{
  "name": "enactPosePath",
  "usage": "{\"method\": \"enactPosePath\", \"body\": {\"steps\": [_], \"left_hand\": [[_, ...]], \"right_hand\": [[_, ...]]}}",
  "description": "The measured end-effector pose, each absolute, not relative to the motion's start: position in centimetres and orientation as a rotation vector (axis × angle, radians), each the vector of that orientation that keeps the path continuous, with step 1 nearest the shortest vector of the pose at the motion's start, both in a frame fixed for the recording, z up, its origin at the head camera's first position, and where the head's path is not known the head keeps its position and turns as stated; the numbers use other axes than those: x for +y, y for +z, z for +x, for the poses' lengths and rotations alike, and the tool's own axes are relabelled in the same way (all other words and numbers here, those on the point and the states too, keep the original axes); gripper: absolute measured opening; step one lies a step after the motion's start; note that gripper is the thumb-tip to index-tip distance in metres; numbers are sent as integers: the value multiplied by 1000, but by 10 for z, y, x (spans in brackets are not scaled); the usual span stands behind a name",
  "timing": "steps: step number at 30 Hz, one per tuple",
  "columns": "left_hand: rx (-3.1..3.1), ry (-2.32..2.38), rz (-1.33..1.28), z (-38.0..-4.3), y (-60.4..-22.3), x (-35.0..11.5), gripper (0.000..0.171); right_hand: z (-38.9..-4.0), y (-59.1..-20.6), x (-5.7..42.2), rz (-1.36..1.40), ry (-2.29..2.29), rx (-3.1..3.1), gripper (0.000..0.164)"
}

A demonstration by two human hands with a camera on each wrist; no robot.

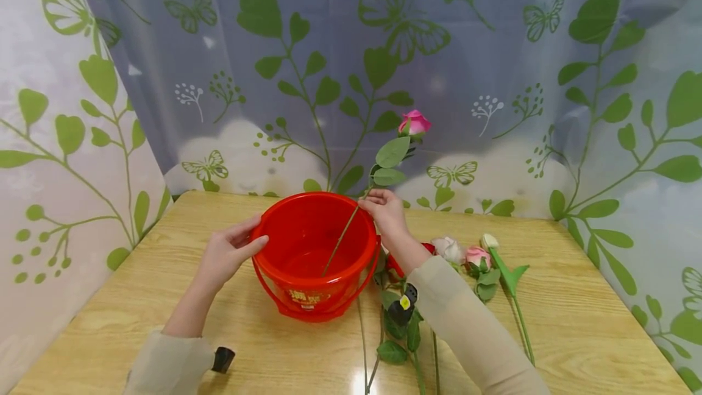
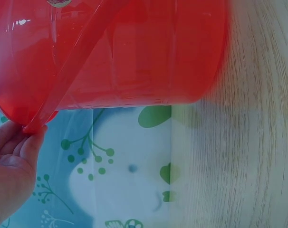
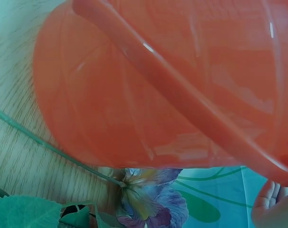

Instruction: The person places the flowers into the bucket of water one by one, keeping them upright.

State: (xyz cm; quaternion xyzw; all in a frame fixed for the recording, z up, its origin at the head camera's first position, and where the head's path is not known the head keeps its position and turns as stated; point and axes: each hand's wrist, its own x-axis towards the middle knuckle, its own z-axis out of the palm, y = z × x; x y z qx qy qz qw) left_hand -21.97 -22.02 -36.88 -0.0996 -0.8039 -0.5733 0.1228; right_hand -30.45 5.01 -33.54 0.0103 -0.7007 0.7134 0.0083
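A red plastic bucket [image 1: 334, 303] stands upright on the wooden table, its handle hanging down across the front. My left hand [image 1: 222, 255] grips the left side of its rim, thumb inside and fingers outside; the left wrist view shows those fingers [image 2: 18, 147] at the handle's hinge. Over the right rim, my right hand [image 1: 386, 212] pinches the stem of a bright pink rose [image 1: 415, 124]. The bloom leans up and right above the hand, while the lower stem slants down inside the bucket. In the right wrist view only part of that hand [image 3: 274, 206] shows.
Right of the bucket lie a white rose [image 1: 448, 250], a light pink rose [image 1: 477, 258], a white tulip [image 1: 490, 241] and a red flower [image 1: 395, 267], partly under my right forearm. A purple flower [image 3: 156, 199] lies beside the bucket. A patterned curtain [image 1: 329, 78] hangs behind the table.
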Motion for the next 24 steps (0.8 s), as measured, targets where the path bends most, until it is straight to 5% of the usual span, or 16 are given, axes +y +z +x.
{"method": "enactPosePath", "body": {"steps": [24], "left_hand": [[-2341,-1687,-296,-220,-368,-220,54]], "right_hand": [[-282,-343,84,82,2246,-2303,29]]}}
